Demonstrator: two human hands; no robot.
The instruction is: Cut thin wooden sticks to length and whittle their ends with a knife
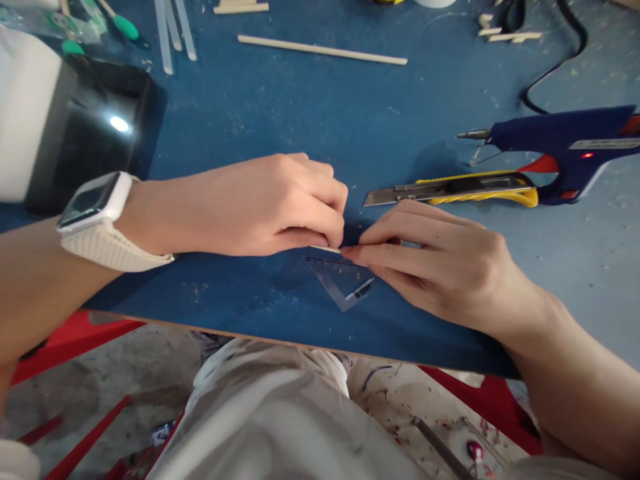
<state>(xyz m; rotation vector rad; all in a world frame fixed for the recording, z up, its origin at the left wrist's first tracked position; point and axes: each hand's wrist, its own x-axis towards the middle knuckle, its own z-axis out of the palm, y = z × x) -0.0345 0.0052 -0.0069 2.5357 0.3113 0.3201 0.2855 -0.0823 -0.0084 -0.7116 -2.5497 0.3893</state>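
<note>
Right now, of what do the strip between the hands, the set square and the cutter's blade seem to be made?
Held strip: perhaps unpainted wood; only a pale, matt sliver shows.
Set square: probably smooth clear plastic, as the blue tabletop shows through.
Cutter blade: likely steel, grey with a dull metallic sheen.

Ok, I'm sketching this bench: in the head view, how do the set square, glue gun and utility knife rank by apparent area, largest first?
1. Glue gun, even cut off by the right edge
2. Utility knife
3. Set square
</note>
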